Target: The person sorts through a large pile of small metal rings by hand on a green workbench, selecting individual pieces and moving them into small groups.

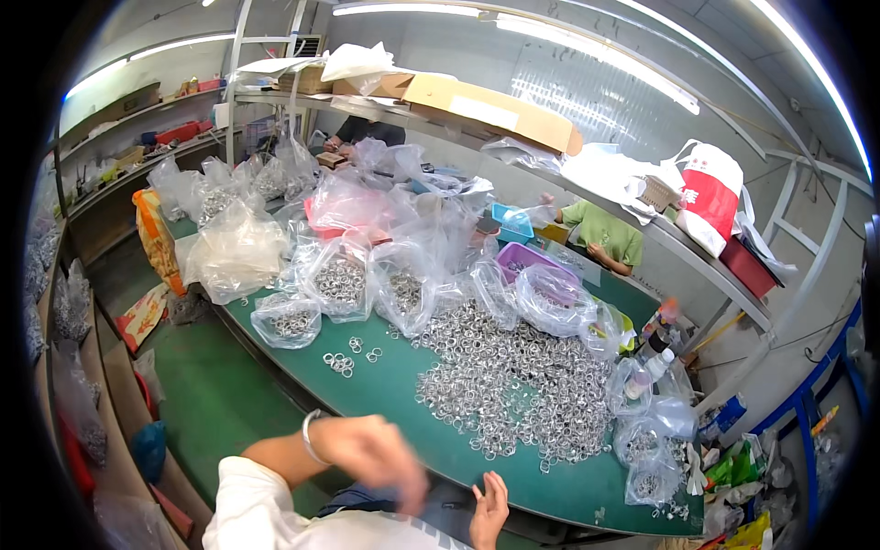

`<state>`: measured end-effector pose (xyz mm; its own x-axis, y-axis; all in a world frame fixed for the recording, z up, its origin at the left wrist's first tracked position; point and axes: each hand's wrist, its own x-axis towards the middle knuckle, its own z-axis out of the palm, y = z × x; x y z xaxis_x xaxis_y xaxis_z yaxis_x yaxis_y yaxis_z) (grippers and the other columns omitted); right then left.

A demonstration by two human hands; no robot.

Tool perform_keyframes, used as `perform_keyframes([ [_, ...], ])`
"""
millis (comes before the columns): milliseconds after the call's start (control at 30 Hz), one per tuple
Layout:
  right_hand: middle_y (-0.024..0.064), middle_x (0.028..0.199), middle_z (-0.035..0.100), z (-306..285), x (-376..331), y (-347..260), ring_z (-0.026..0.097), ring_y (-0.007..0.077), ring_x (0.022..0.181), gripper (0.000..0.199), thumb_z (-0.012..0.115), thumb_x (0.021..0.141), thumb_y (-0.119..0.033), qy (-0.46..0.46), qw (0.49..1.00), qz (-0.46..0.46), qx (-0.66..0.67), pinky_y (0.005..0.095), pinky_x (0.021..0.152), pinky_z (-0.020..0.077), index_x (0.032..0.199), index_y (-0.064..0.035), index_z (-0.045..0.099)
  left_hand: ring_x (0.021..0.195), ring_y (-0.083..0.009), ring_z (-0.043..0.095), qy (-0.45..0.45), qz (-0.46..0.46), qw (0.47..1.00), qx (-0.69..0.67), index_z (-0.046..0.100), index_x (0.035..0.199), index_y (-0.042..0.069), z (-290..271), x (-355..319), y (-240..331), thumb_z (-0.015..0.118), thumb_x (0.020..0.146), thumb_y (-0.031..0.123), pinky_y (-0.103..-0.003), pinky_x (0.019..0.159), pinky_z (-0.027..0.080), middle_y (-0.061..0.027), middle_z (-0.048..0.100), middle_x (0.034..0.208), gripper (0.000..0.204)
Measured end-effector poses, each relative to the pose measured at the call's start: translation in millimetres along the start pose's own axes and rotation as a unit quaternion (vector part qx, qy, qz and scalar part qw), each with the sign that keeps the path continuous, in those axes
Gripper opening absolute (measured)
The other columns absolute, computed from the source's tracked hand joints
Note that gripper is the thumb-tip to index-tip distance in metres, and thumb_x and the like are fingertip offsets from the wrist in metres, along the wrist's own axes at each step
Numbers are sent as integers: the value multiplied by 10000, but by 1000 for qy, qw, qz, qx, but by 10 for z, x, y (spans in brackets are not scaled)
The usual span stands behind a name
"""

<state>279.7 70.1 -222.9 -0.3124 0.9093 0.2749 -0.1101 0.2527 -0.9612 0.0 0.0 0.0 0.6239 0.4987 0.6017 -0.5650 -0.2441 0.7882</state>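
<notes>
Silver-coloured rings (513, 367), too many to count, form one large heap on the green counter (390, 408), with one small cluster (339, 364) to its left. One purple basket (547, 260) sits beyond. The left hand (376, 454) is blurred, its grip unclear; the right hand (489, 511), fingers raised, appears released.

Smooth, shiny metal rings (564, 394)

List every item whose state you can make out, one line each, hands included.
Left hand: blurred, grip unclear
Right hand: open, fingers extended
Ring pile: loose, spread out
Small ring cluster: loose, apart from pile
Front-left clear bag: apparently open, part-filled
Ceiling light: lit
Red-and-white bag: upright
</notes>
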Motion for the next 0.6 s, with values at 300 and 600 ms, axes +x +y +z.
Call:
perform_keyframes([
  [300, 233, 1512, 173, 769, 639, -539, 264, 435, 1375, 630, 434, 968, -216, 42, 960, -67, 269, 567, 1040, 354, 1472, -4, 120, 1215, -188, 443, 468, -167, 856, 144, 259, 1423, 35, -359, -14, -1913, 601, 938, 169, -325, 1003, 402, -132, 363, 1381, 609],
  [600, 317, 1496, 117, 1153, 1029, -335, 239, 484, 1359, 785, 426, 951, -421, -25, 986, -167, 11, 571, 1083, 248, 1452, 80, 87, 1122, -149, 506, 552, -162, 816, 56, 433, 1249, 10, -782, -298, -2553, 431, 1013, 342, -290, 934, 426, -95, 523, 1178, 407],
])
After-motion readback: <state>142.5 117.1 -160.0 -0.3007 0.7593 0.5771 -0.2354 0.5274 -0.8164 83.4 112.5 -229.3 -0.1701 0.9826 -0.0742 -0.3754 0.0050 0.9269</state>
